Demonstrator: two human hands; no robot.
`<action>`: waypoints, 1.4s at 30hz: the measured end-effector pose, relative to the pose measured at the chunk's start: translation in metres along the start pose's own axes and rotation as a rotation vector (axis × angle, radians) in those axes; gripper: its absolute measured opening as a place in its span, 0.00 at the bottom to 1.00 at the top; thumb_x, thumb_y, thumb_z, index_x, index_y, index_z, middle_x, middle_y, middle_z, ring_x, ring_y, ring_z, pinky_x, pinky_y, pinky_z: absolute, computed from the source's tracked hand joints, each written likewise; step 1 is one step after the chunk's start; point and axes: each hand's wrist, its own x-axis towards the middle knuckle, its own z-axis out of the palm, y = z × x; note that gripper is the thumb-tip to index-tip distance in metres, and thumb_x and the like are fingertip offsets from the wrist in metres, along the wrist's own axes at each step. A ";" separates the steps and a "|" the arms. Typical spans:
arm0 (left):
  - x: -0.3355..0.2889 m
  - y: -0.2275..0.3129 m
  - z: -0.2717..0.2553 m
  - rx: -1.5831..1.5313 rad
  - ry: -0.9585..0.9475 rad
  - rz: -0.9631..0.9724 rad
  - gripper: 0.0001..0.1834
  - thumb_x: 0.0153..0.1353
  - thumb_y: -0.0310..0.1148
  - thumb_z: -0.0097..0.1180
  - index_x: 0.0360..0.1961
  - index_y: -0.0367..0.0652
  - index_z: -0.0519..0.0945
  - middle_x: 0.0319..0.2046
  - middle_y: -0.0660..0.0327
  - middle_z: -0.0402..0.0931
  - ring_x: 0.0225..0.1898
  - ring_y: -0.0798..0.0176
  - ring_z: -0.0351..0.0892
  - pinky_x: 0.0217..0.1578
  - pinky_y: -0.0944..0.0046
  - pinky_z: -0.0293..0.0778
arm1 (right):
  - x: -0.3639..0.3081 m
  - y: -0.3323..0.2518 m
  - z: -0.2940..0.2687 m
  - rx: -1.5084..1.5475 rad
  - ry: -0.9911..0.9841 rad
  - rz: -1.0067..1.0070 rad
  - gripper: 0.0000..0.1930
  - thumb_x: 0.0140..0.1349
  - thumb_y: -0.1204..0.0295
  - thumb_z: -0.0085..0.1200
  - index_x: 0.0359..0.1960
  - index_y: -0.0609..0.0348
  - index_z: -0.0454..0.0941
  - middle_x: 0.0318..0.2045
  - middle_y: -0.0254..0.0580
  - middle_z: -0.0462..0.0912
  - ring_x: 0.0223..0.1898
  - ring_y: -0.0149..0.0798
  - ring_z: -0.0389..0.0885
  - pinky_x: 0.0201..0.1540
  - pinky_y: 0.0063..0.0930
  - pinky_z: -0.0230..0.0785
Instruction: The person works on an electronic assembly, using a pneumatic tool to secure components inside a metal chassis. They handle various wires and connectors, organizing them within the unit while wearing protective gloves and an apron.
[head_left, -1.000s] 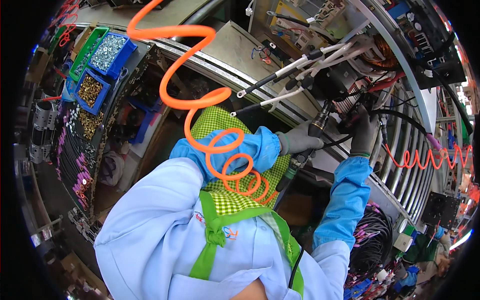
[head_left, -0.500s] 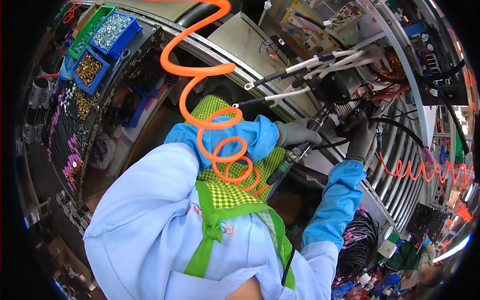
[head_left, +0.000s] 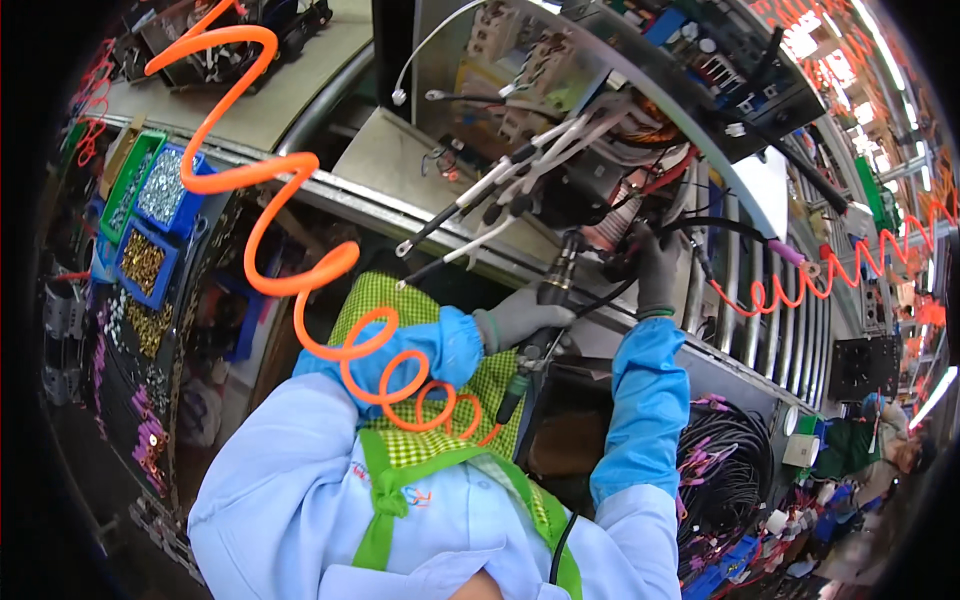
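Observation:
My left hand (head_left: 520, 318), in a grey glove, is closed around the body of an air-driven power tool (head_left: 556, 278). The tool's silver-and-black nose points up toward the wired unit, and its lower end shows dark green. An orange coiled air hose (head_left: 305, 270) loops over my left arm. Also gloved, my right hand (head_left: 657, 275) is curled against the dark parts of the unit beside a thick black cable (head_left: 715, 224); its fingertips are partly hidden. Next to the hands sits a black block with a copper coil (head_left: 645, 125). White leads with ring lugs (head_left: 485, 185) stick out from it.
On the left stand a blue bin of silver fasteners (head_left: 165, 190) and a blue bin of brass ones (head_left: 143, 262). Metal rollers (head_left: 765, 310) run at the right. A bundle of black cables (head_left: 735, 465) lies below them. A red coiled hose (head_left: 790, 295) crosses the rollers.
The whole view has swung, so the bench and unit sit further left. Both hands stay at the unit, the left still on the tool, which now stands more upright in the picture.

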 end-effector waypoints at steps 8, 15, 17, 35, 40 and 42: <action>0.027 0.001 -0.011 0.338 0.015 0.052 0.23 0.51 0.36 0.63 0.45 0.37 0.70 0.32 0.61 0.73 0.33 0.67 0.74 0.37 0.66 0.73 | -0.004 -0.010 -0.010 0.065 0.054 0.075 0.14 0.53 0.63 0.59 0.30 0.60 0.71 0.23 0.36 0.73 0.21 0.29 0.69 0.26 0.26 0.62; 0.025 0.007 -0.004 0.467 0.078 0.070 0.29 0.50 0.39 0.63 0.49 0.37 0.68 0.34 0.60 0.72 0.35 0.67 0.74 0.37 0.64 0.73 | -0.003 -0.015 -0.009 0.225 -0.030 0.132 0.12 0.55 0.66 0.58 0.31 0.60 0.70 0.25 0.34 0.72 0.22 0.27 0.69 0.26 0.27 0.62; 0.027 0.006 -0.008 0.431 0.084 0.036 0.28 0.50 0.39 0.63 0.48 0.37 0.68 0.33 0.60 0.73 0.33 0.67 0.74 0.36 0.65 0.73 | -0.003 -0.013 -0.003 0.193 -0.002 0.119 0.13 0.54 0.65 0.59 0.31 0.60 0.70 0.25 0.34 0.72 0.21 0.28 0.68 0.26 0.27 0.62; 0.027 0.009 -0.001 0.428 0.075 -0.041 0.20 0.52 0.38 0.62 0.42 0.38 0.73 0.33 0.61 0.76 0.33 0.66 0.74 0.37 0.63 0.72 | -0.006 -0.001 -0.013 0.171 0.039 0.151 0.17 0.55 0.65 0.58 0.41 0.62 0.72 0.31 0.39 0.75 0.28 0.32 0.73 0.33 0.28 0.66; 0.043 -0.021 -0.020 0.176 -0.082 0.213 0.24 0.52 0.34 0.62 0.50 0.40 0.71 0.37 0.62 0.76 0.40 0.68 0.73 0.41 0.64 0.73 | 0.001 0.002 -0.007 0.103 0.018 0.064 0.18 0.51 0.66 0.62 0.41 0.61 0.73 0.34 0.35 0.75 0.35 0.31 0.71 0.38 0.30 0.66; 0.047 -0.024 -0.018 0.154 -0.164 0.230 0.26 0.55 0.34 0.60 0.54 0.39 0.70 0.40 0.63 0.76 0.40 0.68 0.73 0.45 0.63 0.71 | 0.008 0.019 -0.005 0.192 -0.016 0.107 0.16 0.51 0.64 0.61 0.36 0.61 0.72 0.32 0.39 0.73 0.35 0.36 0.70 0.39 0.32 0.65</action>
